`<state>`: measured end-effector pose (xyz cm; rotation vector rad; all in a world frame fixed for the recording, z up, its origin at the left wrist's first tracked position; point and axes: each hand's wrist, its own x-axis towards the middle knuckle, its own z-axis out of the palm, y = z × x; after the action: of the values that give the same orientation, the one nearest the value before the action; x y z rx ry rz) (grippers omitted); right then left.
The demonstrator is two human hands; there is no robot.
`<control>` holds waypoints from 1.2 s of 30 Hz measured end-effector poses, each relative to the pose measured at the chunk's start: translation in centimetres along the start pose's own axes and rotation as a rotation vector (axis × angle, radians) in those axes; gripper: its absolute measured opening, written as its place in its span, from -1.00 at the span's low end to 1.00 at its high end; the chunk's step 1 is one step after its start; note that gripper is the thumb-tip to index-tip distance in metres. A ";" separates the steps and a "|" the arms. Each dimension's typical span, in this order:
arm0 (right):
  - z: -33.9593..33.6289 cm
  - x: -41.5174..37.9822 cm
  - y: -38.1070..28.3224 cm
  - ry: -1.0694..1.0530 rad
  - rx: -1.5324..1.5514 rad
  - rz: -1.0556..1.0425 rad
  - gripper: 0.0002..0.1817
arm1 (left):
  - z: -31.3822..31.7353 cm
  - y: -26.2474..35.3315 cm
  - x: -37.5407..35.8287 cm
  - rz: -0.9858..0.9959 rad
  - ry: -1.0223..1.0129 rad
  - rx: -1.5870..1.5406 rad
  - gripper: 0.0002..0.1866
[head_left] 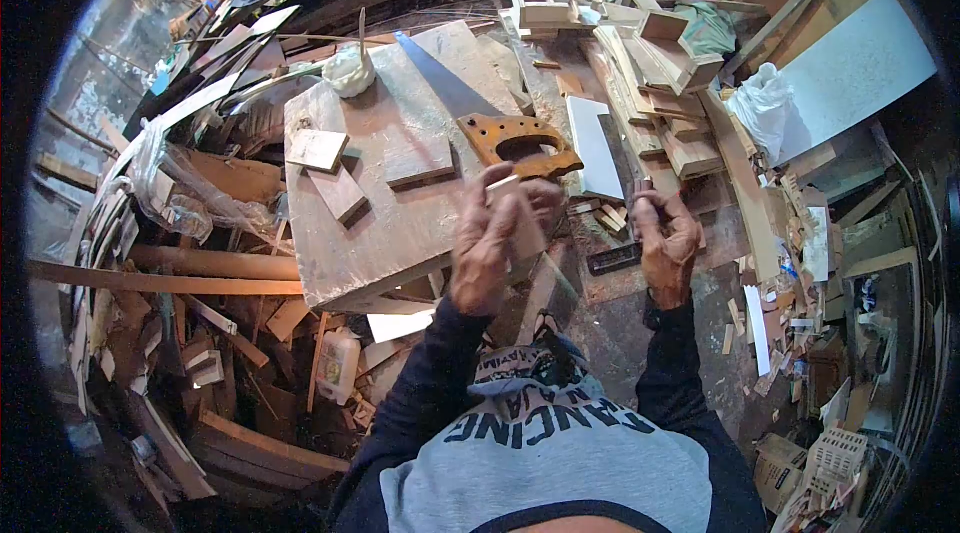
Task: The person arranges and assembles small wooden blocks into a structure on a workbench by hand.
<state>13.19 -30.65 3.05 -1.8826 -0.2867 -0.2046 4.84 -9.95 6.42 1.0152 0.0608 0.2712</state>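
Note:
My left hand [482, 248] is raised by the near right edge of the workbench board, its fingers closed around a small pale wooden piece [503, 184]; motion blurs part of the fingers. My right hand [667, 245] is farther right, curled around a short, slender dark object [642, 190] whose kind I cannot make out. Just beyond my left hand lies a handsaw [470, 108] with a brown wooden handle and a bluish blade. Left of the saw, a flat wooden block [418, 160] and two smaller wood pieces [338, 190] rest on the board.
The workbench board [370, 258] also carries a whitish lump with a stick [348, 73] at its far side. Right of it are a white panel piece [594, 148], a dark tray-like item [613, 259] and stacked wooden boxes [675, 58]. Scrap wood surrounds the bench.

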 end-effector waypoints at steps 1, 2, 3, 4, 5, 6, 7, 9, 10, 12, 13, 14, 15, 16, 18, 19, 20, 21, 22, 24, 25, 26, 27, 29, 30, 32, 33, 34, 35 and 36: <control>0.5 -0.3 -1.5 -0.077 0.179 0.049 -0.79 | 0.8 -0.4 0.8 0.006 -0.029 0.022 -0.48; 0.9 -0.5 -3.0 -0.166 0.318 0.111 -0.80 | 1.6 -0.8 1.5 0.012 -0.062 0.044 -0.46; 1.2 -0.8 -4.3 -0.223 0.384 0.142 -0.80 | 2.3 -1.1 2.1 0.018 -0.097 0.064 -0.44; 1.5 -1.0 -5.6 -0.278 0.447 0.171 -0.80 | 2.8 -1.4 2.6 0.019 -0.156 0.061 -0.39; 1.5 -1.0 -6.1 -0.332 0.510 0.199 -0.79 | 3.3 -2.1 3.0 0.029 -0.173 0.035 -0.38; 1.5 -0.8 -5.9 -0.338 0.483 0.185 -0.79 | 4.0 -2.6 3.5 0.040 -0.190 0.009 -0.37; 1.5 -0.6 -5.4 -0.346 0.455 0.170 -0.78 | 4.6 -2.7 3.9 0.053 -0.205 -0.018 -0.36; 1.2 -0.1 -4.5 -0.325 0.423 0.137 -0.78 | 5.6 -2.8 4.3 0.034 -0.263 0.034 -0.33; 0.7 0.3 -3.9 -0.296 0.420 0.117 -0.77 | 6.1 -3.0 4.9 0.058 -0.284 0.093 -0.33; -0.5 1.2 -1.5 -0.215 0.509 -0.005 -0.72 | 6.9 -2.6 6.4 0.113 -0.293 0.263 -0.30; -1.4 1.8 -1.5 -0.123 0.563 0.054 -0.69 | 7.3 -2.1 7.5 0.143 -0.277 0.374 -0.28; -2.4 2.6 -1.8 -0.031 0.617 0.114 -0.67 | 7.6 -2.0 9.1 0.215 -0.254 0.425 -0.33; -3.2 3.5 -1.8 0.063 0.671 0.174 -0.65 | 7.9 -2.0 11.1 0.286 -0.232 0.475 -0.38; -3.8 4.6 -1.5 0.161 0.661 0.212 -0.57 | 7.7 -2.1 13.5 0.263 -0.206 0.521 -0.43; -5.4 6.2 -0.8 0.223 0.834 0.285 -0.62 | 5.6 -4.1 20.2 0.550 -0.178 1.035 -0.49; -5.5 7.1 0.2 0.275 0.934 0.297 -0.62 | 5.3 -5.2 22.8 0.553 -0.144 1.080 -0.49; -5.7 7.8 0.9 0.281 0.968 0.306 -0.60 | 4.9 -6.3 25.4 0.556 -0.111 1.125 -0.49; -5.8 8.6 1.5 0.287 1.003 0.315 -0.57 | 5.4 -6.7 27.2 0.257 -0.062 0.743 -0.48; -6.0 9.4 1.9 0.293 1.039 0.324 -0.54 | 4.9 -7.6 29.4 0.205 -0.114 0.738 -0.49; -5.7 10.5 2.0 0.308 1.041 0.308 -0.55 | 1.9 -11.0 35.7 0.121 -0.318 0.765 -0.51; -5.6 11.0 2.1 0.317 1.042 0.300 -0.55 | 0.2 -11.9 38.0 0.128 -0.350 0.751 -0.59; -5.5 11.7 2.8 0.310 1.070 0.292 -0.54 | -1.4 -12.8 40.4 0.135 -0.382 0.737 -0.65; -5.5 12.2 3.3 0.326 1.081 0.308 -0.55 | 1.4 -10.9 38.4 0.189 -0.176 0.936 -0.70; -5.3 13.4 3.9 0.353 1.104 0.340 -0.55 | 4.2 -8.8 37.2 0.183 -0.081 1.062 -0.63; -5.2 13.9 3.7 0.375 1.104 0.345 -0.55 | 4.6 -8.2 37.5 0.157 -0.199 0.999 -0.53; -5.2 14.9 4.4 0.394 1.080 0.372 -0.53 | 6.2 -8.2 37.8 -0.026 -0.106 0.662 -0.39; -5.1 15.4 5.0 0.404 1.068 0.384 -0.52 | 6.6 -8.1 38.2 -0.048 -0.116 0.681 -0.33; -5.1 15.9 5.6 0.394 1.070 0.363 -0.51 | 7.0 -8.1 38.6 -0.071 -0.127 0.699 -0.26; -5.1 16.3 6.1 0.396 1.062 0.373 -0.52 | 7.5 -8.1 38.9 -0.093 -0.121 0.635 -0.22; -5.1 16.6 6.1 0.398 1.055 0.383 -0.53 | 7.8 -8.5 39.2 -0.115 -0.116 0.571 -0.17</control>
<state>30.89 -35.75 3.82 -0.7937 0.2226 -0.1204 45.71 -10.79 6.37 1.5874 0.0935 0.0870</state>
